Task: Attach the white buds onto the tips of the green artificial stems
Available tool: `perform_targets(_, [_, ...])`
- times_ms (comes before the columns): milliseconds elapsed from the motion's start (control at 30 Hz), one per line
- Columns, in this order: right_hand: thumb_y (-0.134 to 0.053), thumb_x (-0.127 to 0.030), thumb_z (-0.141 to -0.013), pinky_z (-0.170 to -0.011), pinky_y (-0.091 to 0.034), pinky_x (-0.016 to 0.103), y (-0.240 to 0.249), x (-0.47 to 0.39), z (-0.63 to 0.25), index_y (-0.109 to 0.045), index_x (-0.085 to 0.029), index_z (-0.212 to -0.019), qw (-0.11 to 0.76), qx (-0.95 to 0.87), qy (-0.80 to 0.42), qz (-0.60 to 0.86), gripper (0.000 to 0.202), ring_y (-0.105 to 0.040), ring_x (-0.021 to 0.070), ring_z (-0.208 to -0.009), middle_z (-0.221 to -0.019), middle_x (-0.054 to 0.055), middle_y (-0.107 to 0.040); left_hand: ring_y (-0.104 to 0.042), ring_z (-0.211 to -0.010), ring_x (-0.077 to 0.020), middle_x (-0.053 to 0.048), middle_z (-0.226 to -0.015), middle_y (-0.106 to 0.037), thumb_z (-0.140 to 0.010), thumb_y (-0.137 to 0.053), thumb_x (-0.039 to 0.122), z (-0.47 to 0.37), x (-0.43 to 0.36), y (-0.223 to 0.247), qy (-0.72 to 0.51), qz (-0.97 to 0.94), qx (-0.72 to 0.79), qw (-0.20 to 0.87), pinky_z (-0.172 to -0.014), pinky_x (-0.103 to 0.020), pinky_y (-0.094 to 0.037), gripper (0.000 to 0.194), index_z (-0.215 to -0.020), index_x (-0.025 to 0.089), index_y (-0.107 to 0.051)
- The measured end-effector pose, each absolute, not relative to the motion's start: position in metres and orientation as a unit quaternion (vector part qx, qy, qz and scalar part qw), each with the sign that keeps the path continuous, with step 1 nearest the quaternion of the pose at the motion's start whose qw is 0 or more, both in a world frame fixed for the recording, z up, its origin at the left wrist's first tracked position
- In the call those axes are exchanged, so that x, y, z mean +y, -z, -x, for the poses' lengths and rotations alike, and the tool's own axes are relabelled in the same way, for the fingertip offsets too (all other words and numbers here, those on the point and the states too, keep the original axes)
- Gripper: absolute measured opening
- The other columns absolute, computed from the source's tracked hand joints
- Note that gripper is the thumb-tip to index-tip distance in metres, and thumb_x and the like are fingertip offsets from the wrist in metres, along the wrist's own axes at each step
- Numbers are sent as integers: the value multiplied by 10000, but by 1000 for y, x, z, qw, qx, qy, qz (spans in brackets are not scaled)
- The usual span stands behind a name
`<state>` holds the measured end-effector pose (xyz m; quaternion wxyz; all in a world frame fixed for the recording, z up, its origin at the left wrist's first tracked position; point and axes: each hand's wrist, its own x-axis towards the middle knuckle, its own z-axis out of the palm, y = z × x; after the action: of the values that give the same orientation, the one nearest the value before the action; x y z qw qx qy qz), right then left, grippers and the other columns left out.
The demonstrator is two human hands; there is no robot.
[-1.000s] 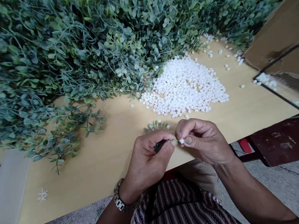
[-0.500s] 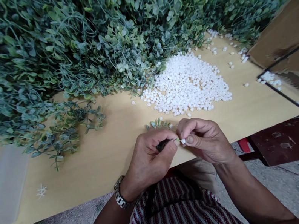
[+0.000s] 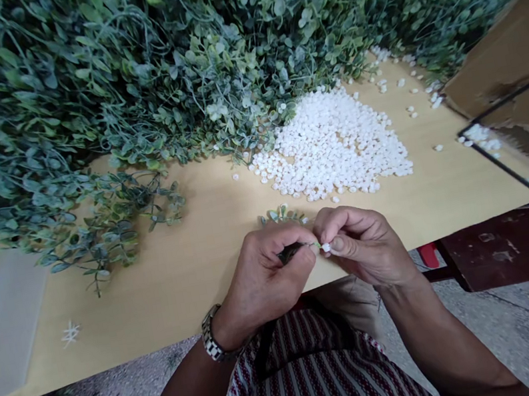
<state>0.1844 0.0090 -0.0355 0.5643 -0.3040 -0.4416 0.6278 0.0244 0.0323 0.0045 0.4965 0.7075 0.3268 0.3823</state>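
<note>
My left hand [image 3: 276,267] pinches a thin green sprig [image 3: 282,215], whose small leaves stick out beyond the fingers and whose stem tip shows at the fingertips. Against that tip my right hand [image 3: 366,245] holds a tiny white bead [image 3: 326,248] between thumb and forefinger. The fingertips of both hands nearly meet above the table's front edge. Part of the sprig is hidden by the left hand. Just beyond the hands lies a heap of small white beads [image 3: 337,145].
Dense artificial foliage [image 3: 145,62] covers the back of the table [image 3: 214,199]. A loose branch [image 3: 112,230] lies at the left, near a white star-shaped piece [image 3: 71,333] and a translucent strip [image 3: 7,329]. At the right stand torn cardboard [image 3: 507,42] and a black wire frame [image 3: 502,161].
Hardly anything differs. The view has shifted slightly, and both hands keep their pinch on the sprig and the bead, which looks slightly turned.
</note>
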Motion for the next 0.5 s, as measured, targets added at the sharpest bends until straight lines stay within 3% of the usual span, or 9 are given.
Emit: perform_targets(500, [-663, -166, -763, -597, -380, 253, 36, 9, -185, -661, -204, -763, 556, -499, -572, 337, 38, -481, 107, -646, -681, -9, -548, -440, -524, -72, 38, -531, -516, -766, -542, 71, -25, 31, 0, -398, -726, 330, 454, -587, -230, -395, 171, -622, 134, -609])
